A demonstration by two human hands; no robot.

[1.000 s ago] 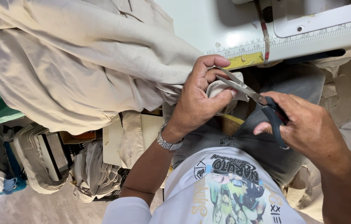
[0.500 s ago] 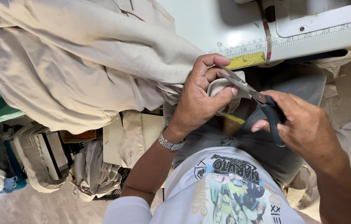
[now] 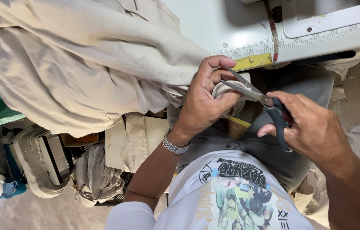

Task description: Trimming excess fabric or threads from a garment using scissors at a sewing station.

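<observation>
The left hand [image 3: 203, 106] reached up from the lower centre, forearm bare and a metal band at the wrist, its fingers [image 3: 216, 64] curled inward with the thumb folded across toward them in a closed pinch. The right hand [image 3: 312, 127] came in from the lower right, back of the hand upward, fingers [image 3: 269, 127] bent in a closed grip. The two hands sat near each other, not touching.
</observation>
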